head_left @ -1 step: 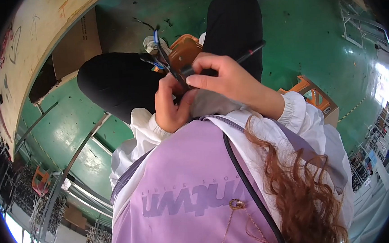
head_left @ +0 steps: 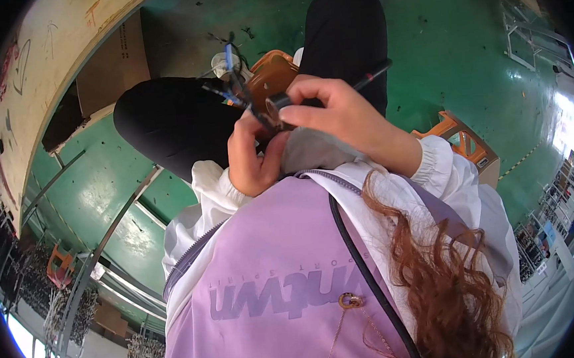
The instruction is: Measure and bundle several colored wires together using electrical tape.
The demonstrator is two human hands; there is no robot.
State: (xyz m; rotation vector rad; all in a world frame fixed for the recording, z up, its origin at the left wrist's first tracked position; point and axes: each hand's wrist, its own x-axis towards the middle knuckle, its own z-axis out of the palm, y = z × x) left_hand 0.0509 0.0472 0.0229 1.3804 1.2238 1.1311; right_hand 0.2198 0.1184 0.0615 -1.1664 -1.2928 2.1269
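Observation:
My left hand (head_left: 251, 160) is closed around a bundle of thin black and blue wires (head_left: 232, 76) that sticks up past my knees. My right hand (head_left: 342, 116) lies over it from the right, its fingers pinching a small black cylindrical connector (head_left: 275, 105) at the end of the wires. A thin black cable or rod (head_left: 374, 74) runs out past the right hand's knuckles. Both hands meet above my lap, touching each other. How the rod joins the connector is hidden by my fingers.
My knees in black trousers (head_left: 163, 124) frame an orange plastic crate (head_left: 274, 70) on the green floor (head_left: 444, 41). Another orange crate (head_left: 462, 139) stands to my right. A cardboard box (head_left: 111, 68) sits by a beige panel at upper left. Metal racks line the lower left.

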